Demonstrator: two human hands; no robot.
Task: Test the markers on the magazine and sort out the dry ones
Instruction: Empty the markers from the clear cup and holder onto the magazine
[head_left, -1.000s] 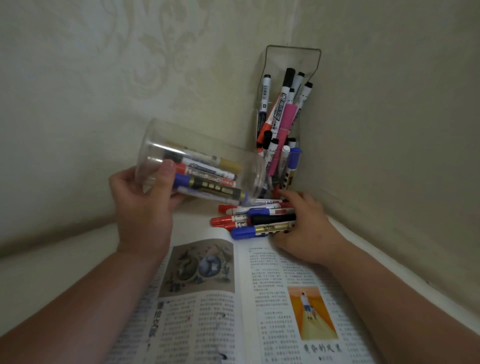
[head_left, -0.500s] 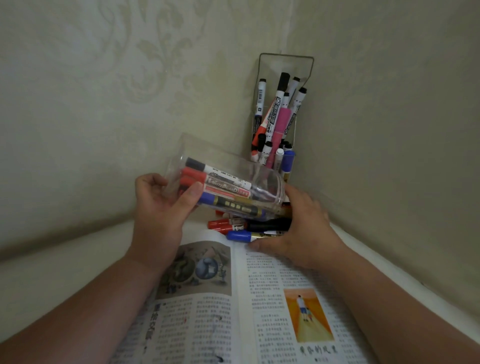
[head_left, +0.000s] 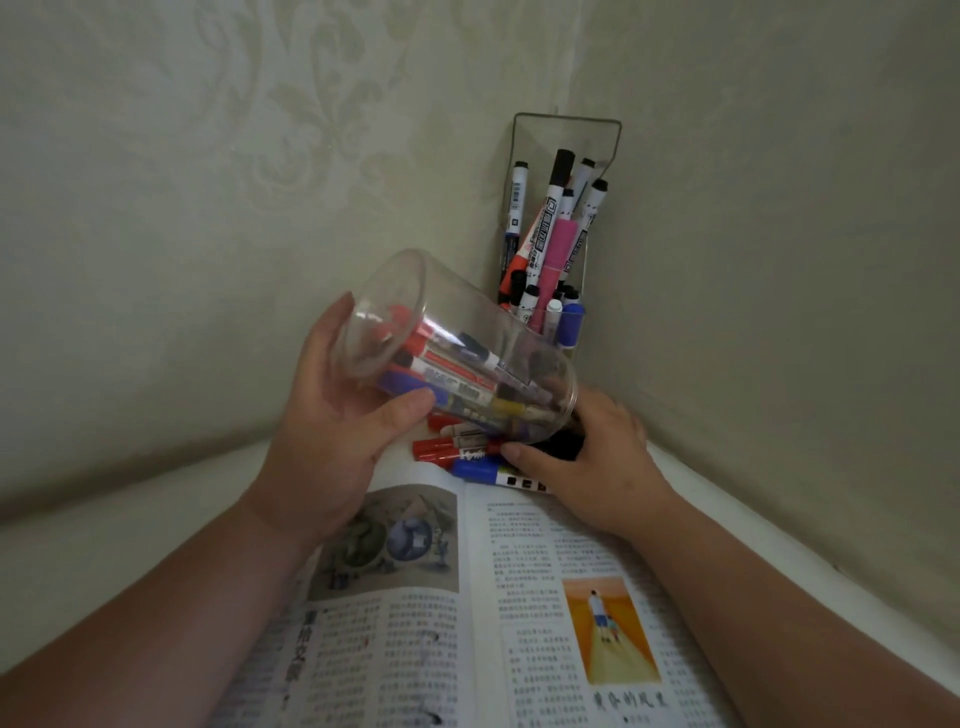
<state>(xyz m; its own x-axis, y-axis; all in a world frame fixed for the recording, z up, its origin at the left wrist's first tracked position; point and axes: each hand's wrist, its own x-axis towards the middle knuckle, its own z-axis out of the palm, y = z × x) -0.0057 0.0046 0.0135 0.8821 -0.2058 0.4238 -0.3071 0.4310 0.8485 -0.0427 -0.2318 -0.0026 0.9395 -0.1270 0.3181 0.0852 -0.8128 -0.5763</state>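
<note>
Centre frame, clear jar (head_left: 467, 322) tilted, mouth aimed lower right, w/ a few jar markers (head_left: 452, 371) lying inside. Left hand (head_left: 332, 431) grips it near the base: thumb across the near side, fingers wrapped behind. Just below the mouth, loose markers (head_left: 441, 448) piled at the top edge of the open magazine (head_left: 524, 561). Right hand (head_left: 597, 452) lies over that pile, thumb touching a red one, fingers partly hidden behind the jar rim, so can't tell if it's gripping any. Upper right of centre, corner holder (head_left: 597, 145) against the wall, upright markers (head_left: 550, 223) standing in it.
</note>
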